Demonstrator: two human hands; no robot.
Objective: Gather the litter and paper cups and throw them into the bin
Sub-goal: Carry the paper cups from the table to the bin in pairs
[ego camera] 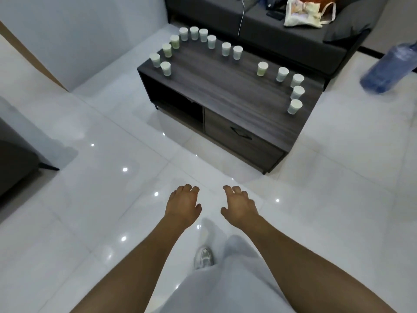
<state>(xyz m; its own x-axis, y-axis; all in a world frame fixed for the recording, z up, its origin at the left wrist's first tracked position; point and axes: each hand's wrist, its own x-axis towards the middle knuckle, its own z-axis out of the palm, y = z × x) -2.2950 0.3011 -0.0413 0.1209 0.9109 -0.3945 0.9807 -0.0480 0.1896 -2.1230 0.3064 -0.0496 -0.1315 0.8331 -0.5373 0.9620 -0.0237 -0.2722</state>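
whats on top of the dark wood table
Only upright paper cups stand on the table, fifteen by my count: ten in an arc at its left and back, five curving down its right edge. What the cups hold cannot be seen.

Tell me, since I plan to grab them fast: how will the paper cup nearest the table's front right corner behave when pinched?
The paper cup looks thin-walled, so a hard pinch would probably crush it. It stands upright and narrows toward its base, so a sideways knock may tip it. Whether it holds liquid cannot be seen; lift it level. Both hands hold nothing.
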